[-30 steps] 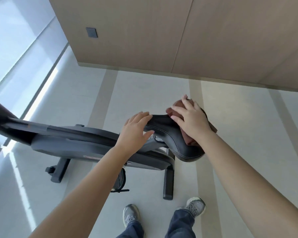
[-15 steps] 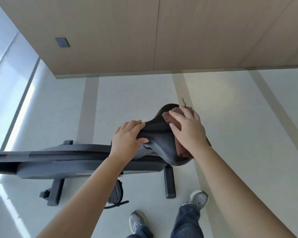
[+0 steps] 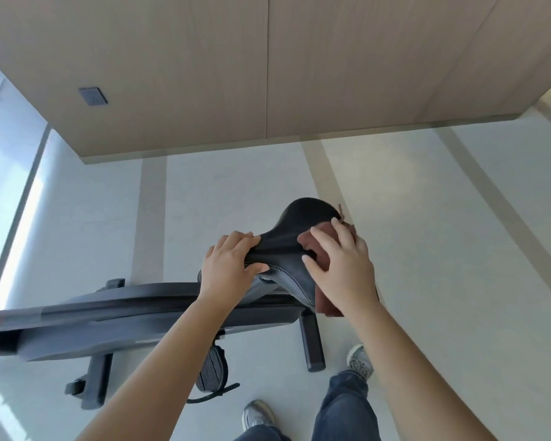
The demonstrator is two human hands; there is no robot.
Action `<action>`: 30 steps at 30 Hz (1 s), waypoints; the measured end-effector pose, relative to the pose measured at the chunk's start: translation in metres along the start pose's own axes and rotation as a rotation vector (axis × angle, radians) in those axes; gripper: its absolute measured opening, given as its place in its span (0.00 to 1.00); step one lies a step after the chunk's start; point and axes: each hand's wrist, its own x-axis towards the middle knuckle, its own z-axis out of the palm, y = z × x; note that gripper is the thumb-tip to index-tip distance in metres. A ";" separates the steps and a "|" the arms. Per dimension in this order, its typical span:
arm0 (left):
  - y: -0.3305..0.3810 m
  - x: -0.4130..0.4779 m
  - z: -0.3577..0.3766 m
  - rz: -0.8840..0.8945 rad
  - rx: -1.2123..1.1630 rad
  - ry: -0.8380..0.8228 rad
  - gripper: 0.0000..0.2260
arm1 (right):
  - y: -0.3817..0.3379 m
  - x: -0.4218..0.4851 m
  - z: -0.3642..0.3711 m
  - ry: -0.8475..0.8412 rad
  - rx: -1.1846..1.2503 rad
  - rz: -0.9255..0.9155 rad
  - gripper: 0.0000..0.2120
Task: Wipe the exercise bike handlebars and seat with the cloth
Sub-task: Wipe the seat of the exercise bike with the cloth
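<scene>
Wipe advanced on seat (image 3: 303,214).
Under flat right fingers (image 3: 323,240), cloth (image 3: 326,305) is drawn nearer; nose is gripped by left fingers (image 3: 236,238).

Setting: indoor room with a modern finish. Home or small gym, cannot tell which.

Evidence:
- Smooth pale grey floor (image 3: 395,218), crossed by wide beige stripes (image 3: 150,211).
- Wall of light wood-grain panels (image 3: 204,74) with vertical seams, carrying one dark grey square wall socket (image 3: 93,96).
- Tall glazed window (image 3: 0,154) at left, with bright daylight on the floor beside it.
- Black exercise bike (image 3: 109,316) stands on the floor, near the panel wall.
</scene>
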 end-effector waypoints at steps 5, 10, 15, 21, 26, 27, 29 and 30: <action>0.000 0.001 0.002 -0.005 -0.003 0.004 0.21 | 0.001 0.011 0.006 0.000 -0.032 0.037 0.21; 0.002 0.000 0.001 -0.020 0.009 -0.007 0.21 | 0.002 0.066 0.006 -0.132 -0.007 0.041 0.21; 0.005 -0.001 0.001 -0.044 -0.005 -0.011 0.22 | 0.000 0.010 0.003 -0.105 -0.081 -0.032 0.29; 0.007 0.001 0.001 -0.059 0.005 -0.023 0.21 | 0.000 0.001 -0.004 -0.127 -0.130 -0.056 0.36; 0.008 -0.001 0.001 -0.059 0.007 -0.019 0.21 | -0.003 -0.021 0.001 -0.047 -0.146 -0.013 0.36; 0.009 -0.001 0.001 -0.061 0.007 -0.021 0.21 | -0.004 -0.021 0.001 -0.034 -0.134 -0.010 0.35; 0.010 -0.002 0.001 -0.070 0.008 -0.027 0.21 | -0.006 -0.018 -0.001 -0.037 -0.130 -0.008 0.34; 0.011 -0.003 0.001 -0.075 0.008 -0.031 0.22 | -0.006 -0.018 -0.002 -0.050 -0.132 -0.017 0.33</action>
